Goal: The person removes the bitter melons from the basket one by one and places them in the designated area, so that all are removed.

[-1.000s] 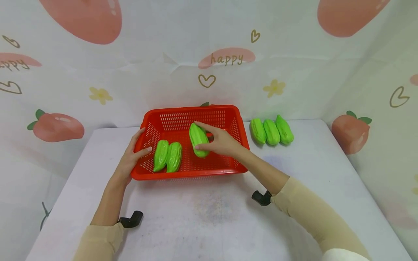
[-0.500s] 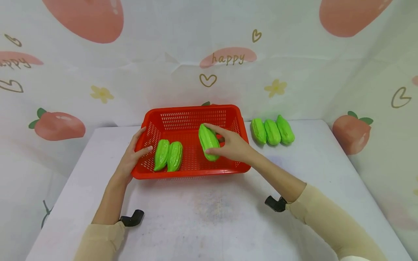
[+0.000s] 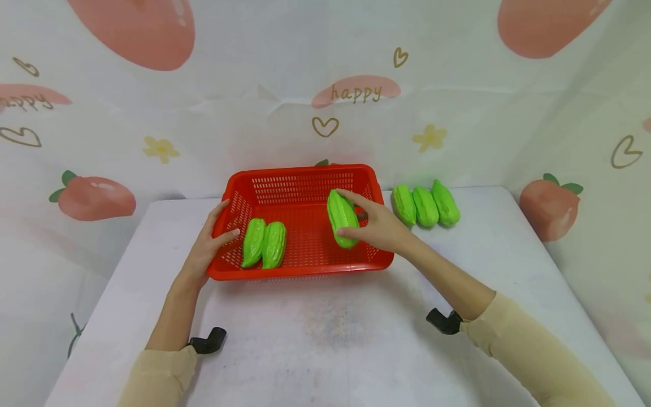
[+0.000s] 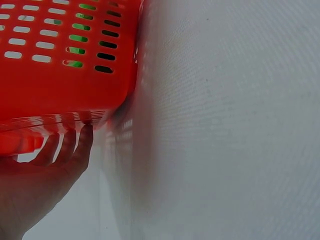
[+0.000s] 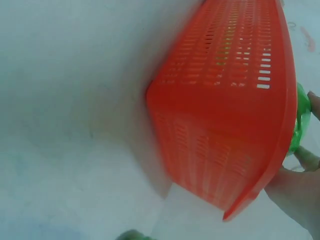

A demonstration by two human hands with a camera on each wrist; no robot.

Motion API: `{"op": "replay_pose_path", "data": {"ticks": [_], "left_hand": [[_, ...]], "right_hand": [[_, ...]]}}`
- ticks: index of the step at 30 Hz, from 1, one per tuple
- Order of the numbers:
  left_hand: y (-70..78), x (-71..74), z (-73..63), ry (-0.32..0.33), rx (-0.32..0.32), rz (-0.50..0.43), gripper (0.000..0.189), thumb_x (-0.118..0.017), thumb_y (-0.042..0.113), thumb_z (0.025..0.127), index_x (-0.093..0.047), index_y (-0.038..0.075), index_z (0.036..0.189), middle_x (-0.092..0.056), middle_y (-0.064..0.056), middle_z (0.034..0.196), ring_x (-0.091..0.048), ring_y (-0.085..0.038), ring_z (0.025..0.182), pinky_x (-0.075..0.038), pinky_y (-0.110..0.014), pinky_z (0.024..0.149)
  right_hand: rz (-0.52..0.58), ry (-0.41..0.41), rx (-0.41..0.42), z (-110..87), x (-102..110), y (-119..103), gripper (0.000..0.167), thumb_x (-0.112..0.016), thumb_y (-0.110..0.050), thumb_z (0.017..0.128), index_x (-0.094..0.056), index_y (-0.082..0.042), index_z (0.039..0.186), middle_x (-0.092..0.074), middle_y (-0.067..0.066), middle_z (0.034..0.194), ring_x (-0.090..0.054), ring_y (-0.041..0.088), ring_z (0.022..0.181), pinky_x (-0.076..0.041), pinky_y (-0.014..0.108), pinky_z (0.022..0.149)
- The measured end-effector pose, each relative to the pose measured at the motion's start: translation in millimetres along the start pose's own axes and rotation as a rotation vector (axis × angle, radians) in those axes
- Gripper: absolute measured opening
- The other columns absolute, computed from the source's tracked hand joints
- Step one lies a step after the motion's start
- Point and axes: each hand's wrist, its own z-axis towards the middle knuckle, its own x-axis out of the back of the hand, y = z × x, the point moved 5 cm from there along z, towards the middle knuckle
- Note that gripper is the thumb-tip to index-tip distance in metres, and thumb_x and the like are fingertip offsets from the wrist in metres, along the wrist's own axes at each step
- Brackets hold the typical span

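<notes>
A red plastic basket (image 3: 300, 272) with slotted walls stands on the table. My left hand (image 3: 202, 252) grips its left end, thumb over the rim and fingers against the outer wall (image 4: 60, 90). Between thumb and fingers, my right hand (image 3: 380, 229) holds a light green bitter melon (image 3: 339, 219), tilted, over the basket's right part. The right wrist view shows this bitter melon (image 5: 301, 120) beyond the basket's rim, partly hidden. Inside the basket at the left, two bitter melons (image 3: 274, 244) lie side by side.
Three more bitter melons (image 3: 426, 207) lie in a row on the white table (image 3: 330, 362), right of the basket. Behind the table hangs a white cloth (image 3: 244, 130) printed with fruit and hearts. Black camera mounts (image 3: 208, 341) stick out from both wrists.
My right hand has carried the bitter melon rightward, from the middle of the basket toward its right end. The left hand stays on the basket's left rim.
</notes>
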Motion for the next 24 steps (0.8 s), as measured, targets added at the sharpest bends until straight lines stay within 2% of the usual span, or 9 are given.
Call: {"op": "replay_pose_path", "data": {"ticks": [5,11,18,24], "left_hand": [[0.5,-0.6,-0.2,-0.001,0.002,0.002,0.072,-0.056,0.029,0.100,-0.015,0.040,0.158,-0.024,-0.010,0.157,-0.035,-0.032,0.134,-0.054,-0.029,0.088],[0.4,0.8,-0.2,0.002,0.002,0.007,0.072,-0.056,0.028,0.100,-0.015,0.040,0.158,-0.024,-0.010,0.157,-0.035,-0.031,0.134,-0.054,-0.031,0.090],[0.2,0.4,0.6,-0.003,0.009,0.010,0.073,-0.057,0.027,0.100,-0.015,0.042,0.157,-0.023,-0.008,0.158,-0.035,-0.026,0.132,-0.054,-0.029,0.089],[0.6,0.4,0.1,0.000,0.015,0.020,0.073,-0.056,0.026,0.100,-0.014,0.042,0.157,-0.023,-0.009,0.157,-0.035,-0.026,0.132,-0.054,-0.028,0.089]], "right_hand": [[-0.005,0.013,-0.006,-3.7,8.1,3.5,0.081,-0.079,-0.033,0.085,-0.035,-0.036,0.153,-0.056,0.008,0.128,-0.058,0.028,0.108,-0.056,0.037,0.076],[0.039,0.007,-0.016,-9.6,17.3,4.3,0.081,-0.079,-0.034,0.085,-0.034,-0.038,0.153,-0.052,0.008,0.131,-0.057,0.030,0.111,-0.056,0.039,0.079],[0.026,0.012,-0.033,-17.1,26.2,7.4,0.081,-0.078,-0.039,0.085,-0.035,-0.039,0.153,-0.054,0.008,0.129,-0.055,0.029,0.111,-0.053,0.039,0.080],[0.074,0.033,-0.032,-22.6,33.7,14.1,0.078,-0.078,-0.035,0.086,-0.036,-0.039,0.152,-0.053,0.008,0.128,-0.058,0.030,0.109,-0.055,0.039,0.078]]}}
